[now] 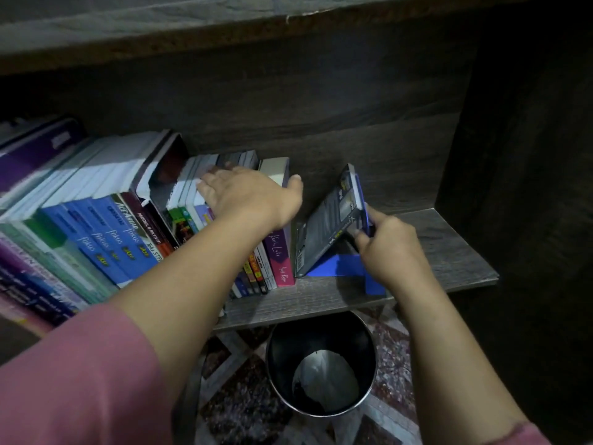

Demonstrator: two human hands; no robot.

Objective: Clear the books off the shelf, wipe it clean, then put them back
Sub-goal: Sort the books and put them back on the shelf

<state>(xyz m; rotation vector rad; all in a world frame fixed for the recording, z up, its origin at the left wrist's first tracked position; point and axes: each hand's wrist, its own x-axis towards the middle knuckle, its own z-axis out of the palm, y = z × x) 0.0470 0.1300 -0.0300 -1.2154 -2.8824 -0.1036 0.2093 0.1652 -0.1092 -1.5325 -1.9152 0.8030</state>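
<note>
Head view: the left hand (247, 197) lies flat on top of the row of books (122, 232), fingers spread and fairly straight, thumb reaching past the last pink-spined one; it grips nothing. Just right of it, the right hand (388, 248) curls fingers and thumb round the upper edge of a dark leaning book (330, 220), which tilts against a blue bookend (340, 266) on the shelf (321, 300) below both hands. That book looks thin, stiff and light, perhaps glossy and slippery, so a firm pinch near the spine should serve. The packed row likely weighs far more; small batches squeezed from both ends seem wise.
</note>
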